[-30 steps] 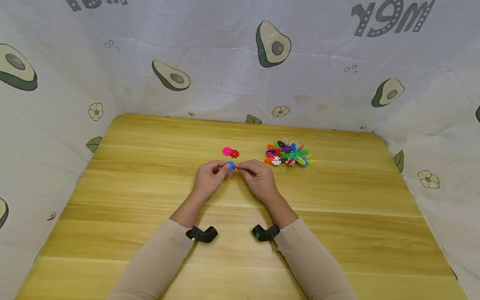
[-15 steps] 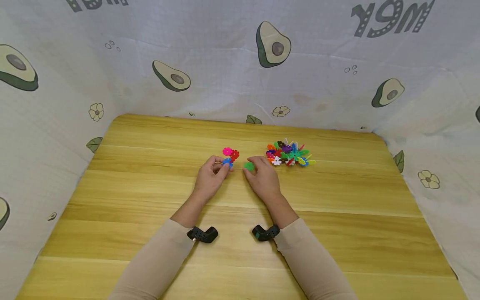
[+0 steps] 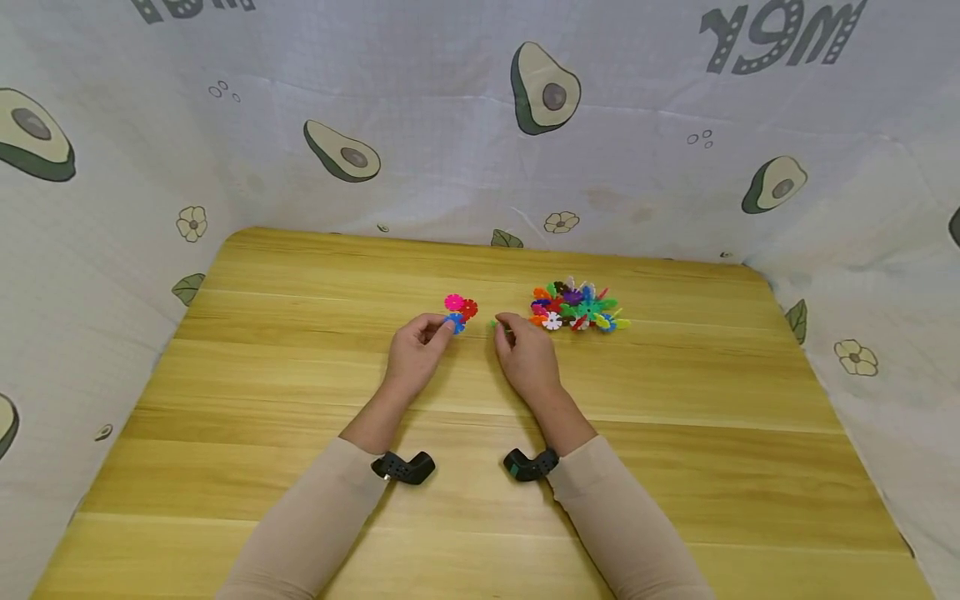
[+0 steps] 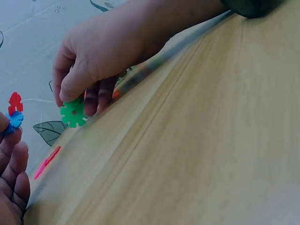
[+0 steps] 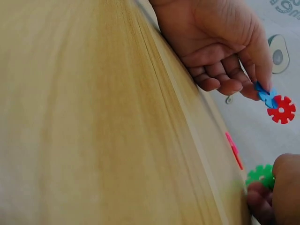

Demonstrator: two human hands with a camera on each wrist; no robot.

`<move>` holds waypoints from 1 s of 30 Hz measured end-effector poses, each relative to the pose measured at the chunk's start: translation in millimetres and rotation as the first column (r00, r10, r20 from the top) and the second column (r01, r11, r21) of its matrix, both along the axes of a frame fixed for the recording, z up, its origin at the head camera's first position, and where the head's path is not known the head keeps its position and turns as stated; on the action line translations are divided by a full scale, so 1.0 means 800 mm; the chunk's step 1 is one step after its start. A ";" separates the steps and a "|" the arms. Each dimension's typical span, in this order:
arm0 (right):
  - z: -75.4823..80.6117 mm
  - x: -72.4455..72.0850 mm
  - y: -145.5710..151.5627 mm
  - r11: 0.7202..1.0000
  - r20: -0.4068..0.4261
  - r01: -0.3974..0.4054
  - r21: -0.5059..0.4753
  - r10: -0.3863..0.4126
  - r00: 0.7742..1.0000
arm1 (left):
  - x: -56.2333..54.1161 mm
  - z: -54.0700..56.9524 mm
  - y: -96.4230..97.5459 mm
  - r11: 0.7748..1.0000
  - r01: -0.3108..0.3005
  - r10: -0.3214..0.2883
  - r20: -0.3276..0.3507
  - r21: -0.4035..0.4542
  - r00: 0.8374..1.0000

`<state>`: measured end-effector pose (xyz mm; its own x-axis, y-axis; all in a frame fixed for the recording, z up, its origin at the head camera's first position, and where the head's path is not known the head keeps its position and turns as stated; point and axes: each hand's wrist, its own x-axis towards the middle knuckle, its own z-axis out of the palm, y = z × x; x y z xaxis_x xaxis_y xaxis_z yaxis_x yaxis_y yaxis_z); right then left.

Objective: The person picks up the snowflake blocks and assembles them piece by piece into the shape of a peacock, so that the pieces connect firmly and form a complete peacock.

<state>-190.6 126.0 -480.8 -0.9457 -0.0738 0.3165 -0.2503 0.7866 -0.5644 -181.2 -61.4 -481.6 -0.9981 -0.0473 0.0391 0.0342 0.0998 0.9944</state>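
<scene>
My left hand [image 3: 415, 354] pinches a blue notched snowflake disc [image 5: 267, 97] between thumb and fingers. A red notched disc [image 5: 281, 109] is joined to the blue one and sticks out beyond the fingertips. A short way to the right, my right hand [image 3: 527, 354] pinches a green notched disc [image 4: 74, 114] by its edge, and in the head view it shows only as a thin sliver. Just past the left fingertips, a pink disc [image 3: 453, 302] lies flat on the table, linked to a second red one, which the held red disc overlaps in the head view.
Right of the right hand sits a heap of joined, many-coloured snowflake discs [image 3: 577, 307] on the wooden table [image 3: 480, 517]. A white cloth with printed avocados [image 3: 450, 167] hangs behind the table and along both sides. Each wrist wears a black camera band.
The hands, earlier together at the blue and red discs, have drawn apart. The green disc came into sight in the right hand and has since turned edge-on in the head view.
</scene>
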 end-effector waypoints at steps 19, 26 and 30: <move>-0.005 0.007 -0.009 0.818 -0.043 -0.262 -0.512 0.280 0.959 | -0.002 0.004 -0.001 0.995 0.024 -0.027 0.032 0.095 0.999; -0.006 0.010 -0.014 0.803 -0.070 -0.263 -0.535 0.268 0.961 | -0.002 0.003 -0.001 0.990 0.027 -0.032 0.034 0.138 0.999; -0.006 0.011 -0.015 0.768 -0.062 -0.245 -0.592 0.260 0.964 | -0.002 0.002 -0.001 0.989 0.039 -0.045 0.033 0.142 0.998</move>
<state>-181.7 113.9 -485.9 -0.9268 -0.1172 0.3568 -0.3742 0.2085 -0.9036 -183.0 -62.4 -479.9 -1.0000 -0.0078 -0.0006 -0.0003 -0.0426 0.9991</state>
